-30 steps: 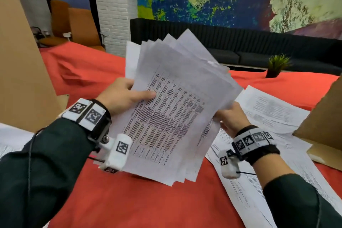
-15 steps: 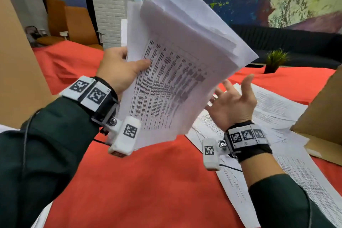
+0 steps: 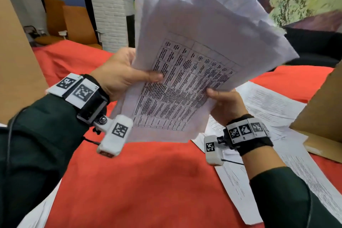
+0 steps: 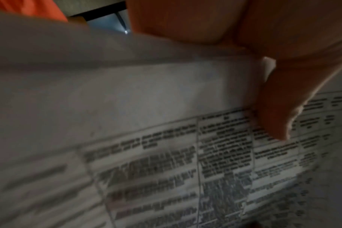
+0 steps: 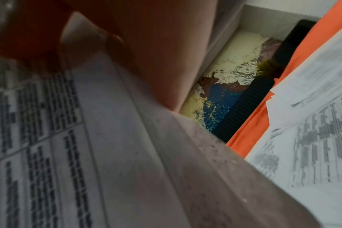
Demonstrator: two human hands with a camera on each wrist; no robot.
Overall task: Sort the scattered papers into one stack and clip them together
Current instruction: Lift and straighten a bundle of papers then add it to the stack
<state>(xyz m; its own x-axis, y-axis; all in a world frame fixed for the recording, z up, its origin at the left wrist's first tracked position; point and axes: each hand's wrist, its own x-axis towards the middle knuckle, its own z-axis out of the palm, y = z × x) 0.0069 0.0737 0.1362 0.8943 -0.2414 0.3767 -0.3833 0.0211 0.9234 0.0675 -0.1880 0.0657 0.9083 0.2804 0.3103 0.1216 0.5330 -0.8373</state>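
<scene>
A fanned stack of printed papers (image 3: 194,65) is held upright above the red table (image 3: 148,181), its sheets uneven at the top. My left hand (image 3: 120,74) grips its left edge, thumb lying across the front sheet. My right hand (image 3: 225,102) grips the lower right edge, thumb on the front. In the left wrist view the thumb (image 4: 279,108) presses on the printed stack (image 4: 166,154). In the right wrist view the stack (image 5: 88,154) fills the left side. More loose papers (image 3: 268,107) lie scattered on the table to the right. No clip is in view.
Cardboard panels stand at the left (image 3: 16,61) and right (image 3: 322,113) of the table. More sheets (image 3: 40,211) lie at the near left edge. A dark sofa (image 3: 314,46) and orange chairs (image 3: 74,22) are behind the table.
The stack has been raised and turned more upright. My right hand, open and off the papers half a second ago, now grips the stack's lower right edge again.
</scene>
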